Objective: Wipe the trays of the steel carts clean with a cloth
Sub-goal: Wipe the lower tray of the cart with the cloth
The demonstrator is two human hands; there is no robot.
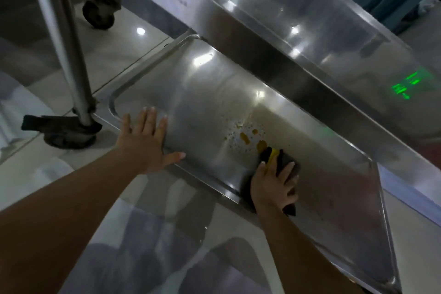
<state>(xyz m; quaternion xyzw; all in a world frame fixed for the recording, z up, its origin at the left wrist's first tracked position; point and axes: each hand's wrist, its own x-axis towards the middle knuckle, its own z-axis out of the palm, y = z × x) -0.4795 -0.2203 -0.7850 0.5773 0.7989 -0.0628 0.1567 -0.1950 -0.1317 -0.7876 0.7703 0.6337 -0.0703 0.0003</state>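
Wiping of lower cart tray [195, 93] in progress.
My right hand [272, 186] grips the dark cloth [284, 160] beside yellow spills [245, 137]; my left hand [145, 136], fingers flat, steadies the rim. Next: sweep across spills.

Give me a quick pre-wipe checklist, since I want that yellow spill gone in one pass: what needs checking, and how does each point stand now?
1. Cloth in hand: ok, the right hand grips it on the lower tray.
2. Tray steadied: ok, the left hand presses flat on its near rim.
3. Spill located: ok, yellow drops lie just beyond the cloth.
4. Path free: ok, only specks around the drops.
5. Clean cloth face: cannot tell, a yellow patch already shows.
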